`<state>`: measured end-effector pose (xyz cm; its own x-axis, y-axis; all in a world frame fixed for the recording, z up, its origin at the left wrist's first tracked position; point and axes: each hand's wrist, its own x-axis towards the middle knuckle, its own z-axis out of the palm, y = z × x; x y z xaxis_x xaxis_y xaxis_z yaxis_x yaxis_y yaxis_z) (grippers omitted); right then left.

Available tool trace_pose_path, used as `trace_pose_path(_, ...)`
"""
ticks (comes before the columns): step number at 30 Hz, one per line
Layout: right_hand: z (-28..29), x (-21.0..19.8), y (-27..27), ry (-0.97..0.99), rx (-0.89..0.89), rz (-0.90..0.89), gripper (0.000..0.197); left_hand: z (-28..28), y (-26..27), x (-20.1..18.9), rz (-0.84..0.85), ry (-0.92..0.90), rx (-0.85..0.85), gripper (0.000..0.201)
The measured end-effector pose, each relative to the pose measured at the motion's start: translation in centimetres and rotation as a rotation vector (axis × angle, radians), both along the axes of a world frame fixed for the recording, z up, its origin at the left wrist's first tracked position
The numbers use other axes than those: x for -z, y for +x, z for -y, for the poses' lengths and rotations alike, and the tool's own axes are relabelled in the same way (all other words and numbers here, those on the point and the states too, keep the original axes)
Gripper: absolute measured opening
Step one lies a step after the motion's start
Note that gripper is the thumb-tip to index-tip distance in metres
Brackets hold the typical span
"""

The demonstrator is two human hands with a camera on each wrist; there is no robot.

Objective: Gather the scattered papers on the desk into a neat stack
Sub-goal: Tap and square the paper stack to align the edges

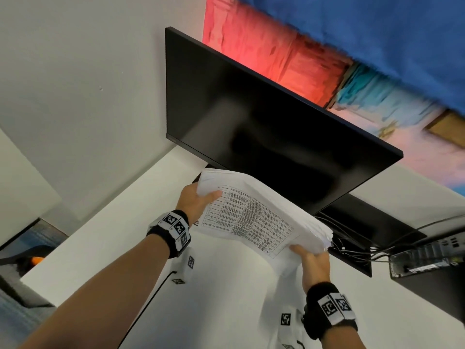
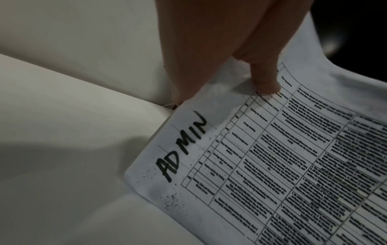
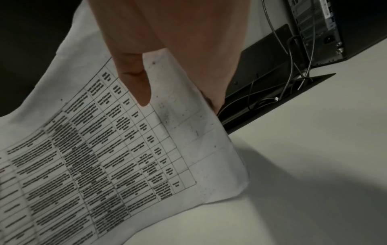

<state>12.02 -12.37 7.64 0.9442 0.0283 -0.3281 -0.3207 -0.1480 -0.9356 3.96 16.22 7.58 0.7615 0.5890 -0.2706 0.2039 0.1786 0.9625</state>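
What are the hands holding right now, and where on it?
Both hold the paper stack clear of the desk: left hand at one short end, right hand at the opposite end.

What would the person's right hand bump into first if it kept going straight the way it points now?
Probably the cables and black stand just beyond the stack of papers that the right hand holds, below the monitor; depth is hard to judge.

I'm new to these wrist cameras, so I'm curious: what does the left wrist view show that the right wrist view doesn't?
Only the left wrist view shows the handwritten word ADMIN on the top sheet's margin. Only the right wrist view shows the tangled cables and the computer box at the back of the desk. Both show the stack of papers, its top sheet a printed table, with a thumb pressed on it.
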Motion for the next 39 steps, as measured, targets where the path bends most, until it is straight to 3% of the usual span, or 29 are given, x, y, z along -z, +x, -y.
trace_pose_path(2,0.4,-1.2,-0.1,-0.007,-0.007,0.072,0.06,-0.2,-0.1,-0.4,0.014,0.046,-0.003,0.026)
trace_pose_path(5,0.9,-3.6,0.0,-0.157,-0.05,0.312,0.081,-0.8,-0.4,-2.8,0.059,0.19,0.019,0.026)
trace_pose_path(8,-0.1,-6.5,-0.2,-0.367,-0.205,0.596,0.101,-1.2,-0.3,-7.0,0.118,0.52,0.073,0.026)
trace_pose_path(11,-2.8,-9.0,-0.9,-0.438,-0.429,0.723,0.106,-0.8,-0.2,-12.0,0.219,0.939,0.186,0.028)
trace_pose_path(14,-5.4,-10.1,-1.9,-0.412,-0.568,0.696,0.095,-0.2,-0.7,-16.0,0.277,1.267,0.28,0.026)
trace_pose_path(17,-7.1,-10.1,-2.8,-0.38,-0.577,0.702,0.061,-0.6,-1.6,-18.5,0.29,1.356,0.307,0.032)
trace_pose_path(20,-8.5,-10.0,-4.6,-0.262,-0.559,0.758,0.024,-1.2,-2.6,-19.9,0.277,1.355,0.26,0.033)
trace_pose_path(23,-10.0,-9.8,-5.8,-0.122,-0.506,0.755,0.02,-1.6,-3.3,-19.5,0.317,1.319,0.135,0.025)
trace_pose_path(24,-10.5,-9.7,-6.1,-0.087,-0.489,0.733,0.019,-1.8,-3.5,-19.0,0.343,1.308,0.061,0.03)
trace_pose_path(26,-11.3,-9.2,-6.4,-0.015,-0.453,0.657,0.019,-2.3,-4.2,-17.6,0.354,1.223,-0.132,0.059)
trace_pose_path(29,-11.6,-7.9,-6.8,0.129,-0.373,0.447,0.024,-3.5,-6.2,-13.2,0.138,0.944,-0.28,0.087)
trace_pose_path(32,-11.9,-5.5,-7.2,0.234,-0.284,0.198,0.033,-4.9,-9.1,-7.3,-0.201,0.44,-0.005,0.1)
trace_pose_path(35,-12.3,-2.3,-7.6,0.227,-0.27,0.051,0.037,-5.2,-11.8,-3.1,-0.192,0.156,0.238,0.065)
trace_pose_path(39,-13.4,0.5,-8.6,0.092,-0.387,-0.084,0.041,-6.6,-13.8,-0.7,-0.162,0.189,0.169,0.026)
